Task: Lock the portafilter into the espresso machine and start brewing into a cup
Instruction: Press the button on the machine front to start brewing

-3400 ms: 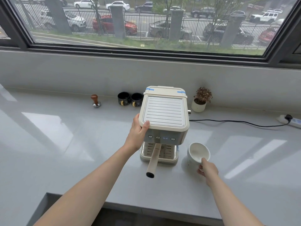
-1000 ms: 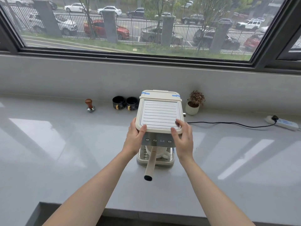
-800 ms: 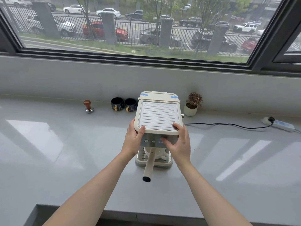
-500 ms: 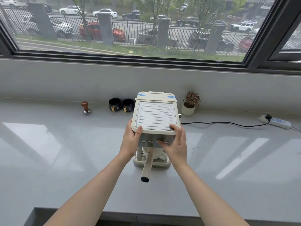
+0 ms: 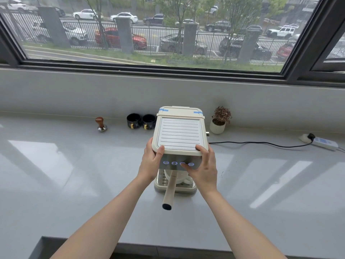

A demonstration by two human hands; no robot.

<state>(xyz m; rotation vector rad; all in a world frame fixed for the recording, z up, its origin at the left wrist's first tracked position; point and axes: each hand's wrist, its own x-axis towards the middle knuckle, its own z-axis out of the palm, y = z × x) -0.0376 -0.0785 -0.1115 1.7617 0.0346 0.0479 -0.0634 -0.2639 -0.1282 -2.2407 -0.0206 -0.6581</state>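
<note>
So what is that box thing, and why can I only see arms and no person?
The camera sits on the person's head, looking down, so only arms show. The box is an espresso machine on a grey counter. The left hand steadies its side; the right hand reaches a finger to the lit buttons. The stick poking out is the portafilter handle, with a white cup underneath. Behind sit a tamper, two black cups and a little plant.

Soft, even daylight enters through the wide dark-framed window (image 5: 168, 34) across the top of the frame. Pale window reflections streak the glossy grey countertop (image 5: 56, 165); wide-angle distortion bows the frame edges.
</note>
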